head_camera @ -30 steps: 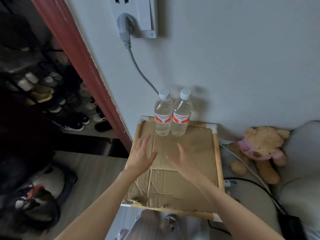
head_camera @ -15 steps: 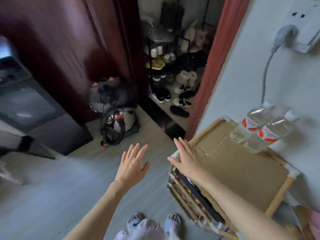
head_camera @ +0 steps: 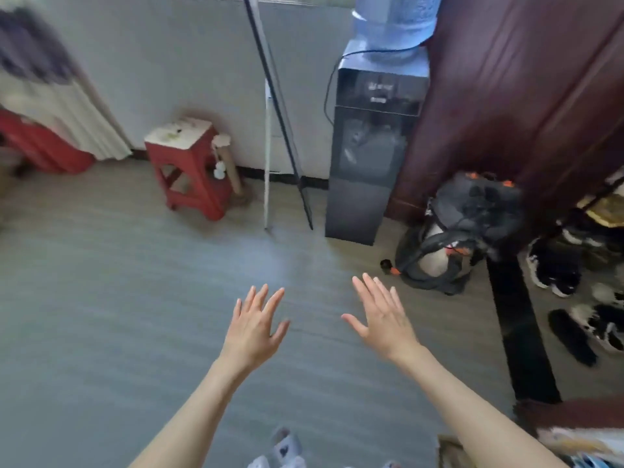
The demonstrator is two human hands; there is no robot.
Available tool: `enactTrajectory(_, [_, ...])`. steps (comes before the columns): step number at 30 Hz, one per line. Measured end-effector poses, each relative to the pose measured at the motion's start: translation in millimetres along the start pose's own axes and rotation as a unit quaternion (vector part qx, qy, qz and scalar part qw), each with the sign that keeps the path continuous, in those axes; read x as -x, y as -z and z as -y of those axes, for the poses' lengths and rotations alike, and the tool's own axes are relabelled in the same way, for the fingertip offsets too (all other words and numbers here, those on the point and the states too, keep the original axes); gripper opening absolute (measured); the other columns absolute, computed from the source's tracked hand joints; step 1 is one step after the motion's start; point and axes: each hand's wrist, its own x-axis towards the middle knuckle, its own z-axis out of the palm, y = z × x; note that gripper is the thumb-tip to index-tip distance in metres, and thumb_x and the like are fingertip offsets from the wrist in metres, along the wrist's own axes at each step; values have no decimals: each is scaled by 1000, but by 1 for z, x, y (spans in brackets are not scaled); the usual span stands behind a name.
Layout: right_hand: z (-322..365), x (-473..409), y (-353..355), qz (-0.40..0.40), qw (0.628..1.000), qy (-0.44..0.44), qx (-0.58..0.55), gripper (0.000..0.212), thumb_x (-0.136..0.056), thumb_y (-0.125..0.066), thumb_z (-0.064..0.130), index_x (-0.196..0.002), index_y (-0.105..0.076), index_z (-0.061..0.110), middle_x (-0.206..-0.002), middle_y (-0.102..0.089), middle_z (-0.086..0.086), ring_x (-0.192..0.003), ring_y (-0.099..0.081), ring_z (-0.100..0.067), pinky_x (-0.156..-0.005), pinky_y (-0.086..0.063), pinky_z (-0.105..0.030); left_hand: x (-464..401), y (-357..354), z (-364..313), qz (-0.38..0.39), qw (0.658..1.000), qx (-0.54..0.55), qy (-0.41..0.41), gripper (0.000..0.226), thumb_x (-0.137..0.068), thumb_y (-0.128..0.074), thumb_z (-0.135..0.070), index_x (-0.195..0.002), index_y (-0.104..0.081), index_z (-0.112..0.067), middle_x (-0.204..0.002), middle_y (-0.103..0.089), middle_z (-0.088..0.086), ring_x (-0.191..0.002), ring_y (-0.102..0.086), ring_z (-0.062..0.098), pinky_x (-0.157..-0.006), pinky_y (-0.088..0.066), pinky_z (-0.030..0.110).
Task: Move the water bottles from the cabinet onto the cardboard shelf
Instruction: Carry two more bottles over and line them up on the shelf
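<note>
Grey wood-look floor (head_camera: 135,298) fills most of the view, with a pale wall (head_camera: 169,62) at the far side. No water bottles in sight, and no cabinet or cardboard shelf I can make out, so I can't tell where they are from this view. Frame is a bit motion-blurred.

Both my hands are out in front over bare floor, palms down. Left hand (head_camera: 255,327): fingers straight and fanned, holding nothing. Right hand (head_camera: 383,315): same, fingers spread, thumb out to the left, nothing in it. The two are near each other but not touching.

Far centre-right: dark water dispenser (head_camera: 371,146) against the wall, blue jug (head_camera: 395,21) on top. Just left of it, a thin dark pole (head_camera: 280,106) and a white one (head_camera: 267,157) lean at the wall. Further left, a red stool (head_camera: 189,170) with a whitish top. Far left edge: something red and low (head_camera: 40,146), blurred.

Right of the dispenser: dark red-brown door or panel (head_camera: 523,79). At its foot, a grey-black bag (head_camera: 462,231) with orange bits sits on the floor. Right edge: shoes (head_camera: 553,268) on the floor and on a rack. Near bottom edge, my slippers (head_camera: 285,447) just show.
</note>
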Motion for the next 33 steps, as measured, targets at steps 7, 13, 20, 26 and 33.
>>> enactTrajectory(7, [175, -99, -50, 38, 978, 204, 26, 67, -86, -50, 45, -141, -29, 15, -149, -30, -12, -139, -25, -31, -113, -15, -50, 40, 70, 151, -75, 985, -7, 154, 64, -78, -30, -51, -131, -45, -19, -136, -48, 18, -129, -38, 41, -101, -32, 58])
enactTrajectory(13, [305, -177, -94, 87, 933, 345, 49, 70, -86, -48, 49, -142, -25, 16, -151, -25, -13, -140, -20, -31, -113, -12, -50, 68, 96, 246, -110, 950, 3, 291, 65, -78, -28, -53, -133, -41, -22, -138, -46, 15, -131, -36, 37, -104, -29, 55])
enactTrajectory(20, [442, -293, -126, 115, 882, 455, 49, 70, -88, -45, 51, -144, -20, 16, -153, -21, -10, -142, -14, -29, -115, -8, -47, 36, 145, 364, -186, 887, 38, 421, 82, -67, -6, -63, -141, -20, -30, -154, -16, 5, -143, -5, 23, -115, -7, 40])
enactTrajectory(26, [563, -384, -143, 127, 845, 518, 48, 69, -89, -46, 49, -144, -19, 17, -153, -20, -10, -143, -12, -28, -115, -6, -46, 0, 195, 449, -229, 850, 52, 472, 78, -71, -10, -61, -141, -24, -28, -153, -19, 7, -142, -8, 25, -115, -10, 43])
enactTrajectory(33, [691, -458, -189, 158, 811, 560, 68, 69, -90, -42, 50, -145, -15, 19, -155, -15, -7, -143, -8, -26, -116, -3, -44, -5, 238, 575, -231, 815, 34, 529, 79, -71, -7, -61, -141, -22, -28, -153, -17, 5, -143, -6, 24, -115, -9, 43])
